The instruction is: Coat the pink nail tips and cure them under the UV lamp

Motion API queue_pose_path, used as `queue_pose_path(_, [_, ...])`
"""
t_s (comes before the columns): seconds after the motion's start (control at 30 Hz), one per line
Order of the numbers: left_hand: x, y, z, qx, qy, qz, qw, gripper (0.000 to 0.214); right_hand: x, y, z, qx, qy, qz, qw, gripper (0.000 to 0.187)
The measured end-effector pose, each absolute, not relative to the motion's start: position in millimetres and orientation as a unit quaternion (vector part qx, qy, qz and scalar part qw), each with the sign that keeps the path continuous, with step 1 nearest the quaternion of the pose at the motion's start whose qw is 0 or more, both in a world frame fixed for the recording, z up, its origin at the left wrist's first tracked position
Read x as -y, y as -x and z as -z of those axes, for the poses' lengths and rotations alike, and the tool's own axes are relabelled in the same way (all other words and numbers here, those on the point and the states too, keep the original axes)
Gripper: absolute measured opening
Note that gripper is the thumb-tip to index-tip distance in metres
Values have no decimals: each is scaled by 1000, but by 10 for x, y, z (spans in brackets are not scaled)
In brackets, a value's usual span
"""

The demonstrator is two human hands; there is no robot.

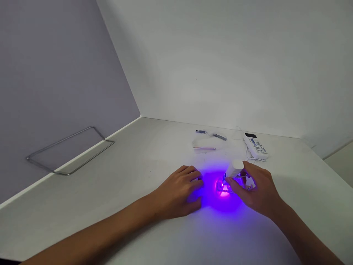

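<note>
My right hand (257,193) is closed around a small white UV lamp (234,170), tilted down and to the left. The lamp throws a violet glow (224,198) on the white table (154,147). A small flat object (224,187) lies in the bright spot under the lamp's tip; I cannot make out what it is. My left hand (179,193) rests on the table just left of the glow, fingers curled loosely with the tips on the surface, holding nothing I can see.
A white box-shaped device (256,145) with a label and thin cable lies behind my right hand. Thin tools in clear wrapping (211,135) and a white flat item (202,144) lie at the back. A bent metal wire frame (68,151) leans against the left wall.
</note>
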State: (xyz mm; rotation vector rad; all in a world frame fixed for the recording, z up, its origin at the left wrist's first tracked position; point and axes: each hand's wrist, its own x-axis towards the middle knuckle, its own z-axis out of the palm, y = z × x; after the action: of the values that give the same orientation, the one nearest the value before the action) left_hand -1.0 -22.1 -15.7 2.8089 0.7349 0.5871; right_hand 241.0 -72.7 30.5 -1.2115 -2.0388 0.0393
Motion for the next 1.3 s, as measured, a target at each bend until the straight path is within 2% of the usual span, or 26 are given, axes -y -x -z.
queue_pose_path(0.4, [207, 12, 170, -246, -945, -197, 85, 10, 725, -2405, -307, 799, 470, -16, 375, 18])
queue_pose_path(0.83, [216, 3, 160, -247, -939, -220, 94, 20, 722, -2404, -311, 800, 470, -6, 373, 19])
queue_pose_path(1.3, [228, 27, 183, -264, -939, -198, 100, 15, 723, -2406, -299, 800, 471, -10, 372, 18])
